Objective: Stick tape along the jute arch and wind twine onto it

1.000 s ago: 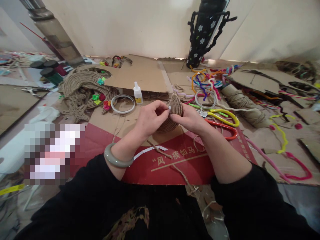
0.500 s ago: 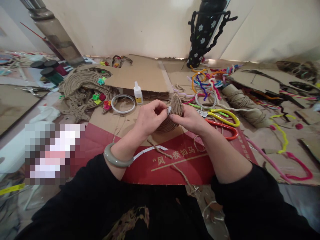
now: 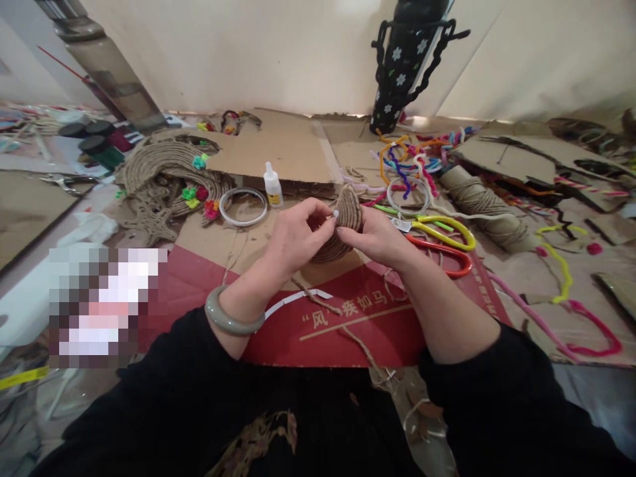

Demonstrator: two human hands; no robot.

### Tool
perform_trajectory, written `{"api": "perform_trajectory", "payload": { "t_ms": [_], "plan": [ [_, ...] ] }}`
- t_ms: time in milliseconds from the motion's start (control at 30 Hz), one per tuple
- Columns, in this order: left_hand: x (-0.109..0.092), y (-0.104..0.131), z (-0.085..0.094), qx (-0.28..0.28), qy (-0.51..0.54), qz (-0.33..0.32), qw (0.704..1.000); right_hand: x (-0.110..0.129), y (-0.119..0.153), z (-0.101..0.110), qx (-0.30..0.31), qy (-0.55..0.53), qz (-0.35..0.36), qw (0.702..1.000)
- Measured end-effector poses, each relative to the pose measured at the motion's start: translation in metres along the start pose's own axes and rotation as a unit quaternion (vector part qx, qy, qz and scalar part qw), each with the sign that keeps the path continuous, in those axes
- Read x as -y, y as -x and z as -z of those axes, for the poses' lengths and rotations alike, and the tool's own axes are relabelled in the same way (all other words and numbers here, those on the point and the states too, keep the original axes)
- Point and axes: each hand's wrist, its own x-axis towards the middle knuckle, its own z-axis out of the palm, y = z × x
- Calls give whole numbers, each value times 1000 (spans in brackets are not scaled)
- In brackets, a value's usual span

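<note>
Over the cardboard, a curved piece covered in rows of brown jute twine [image 3: 350, 211] comes to a point at its top. My right hand [image 3: 382, 235] grips it from the right, thumb across its front. My left hand [image 3: 301, 232] is closed in a pinch on a small white piece [image 3: 336, 214] against the left side of the twine piece; my fingers cover part of it. Below my hands lie a narrow white strip [image 3: 298, 297] and a loose length of twine [image 3: 358, 341]. Scissors with yellow handles [image 3: 447, 232] and a red-orange handle [image 3: 442, 256] are beside my right wrist.
A small glue bottle [image 3: 273, 185] stands behind my left hand, beside a tape ring [image 3: 243, 207]. Twine-covered shapes [image 3: 166, 159] lie at left. A twine spool [image 3: 489, 211] and pipe cleaners [image 3: 407, 162] are at right. A flowered black bottle [image 3: 400, 73] stands at the back.
Less of the white piece shows between my left fingers and the twine piece. Both hands keep nearly the same place, and the view has shifted very slightly.
</note>
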Motion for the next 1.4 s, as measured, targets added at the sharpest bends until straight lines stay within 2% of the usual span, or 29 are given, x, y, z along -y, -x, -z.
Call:
{"api": "perform_trajectory", "payload": {
  "t_ms": [500,700,900,1033,1400],
  "plan": [
    [0,0,0,-4,-30,4,1000,3,0,-1,-10,37,24,999],
    [2,-2,1,-23,-41,-11,999,5,2,-1,-5,25,13,1000],
    [2,-1,0,-33,-18,-45,998,4,0,0,-7,-32,-5,999],
    [2,0,-1,-37,-5,-63,997,5,0,0,-20,-3,9,1000],
    [1,0,-1,-23,-11,-29,999,5,1,-2,-27,46,49,997]
  ]
}}
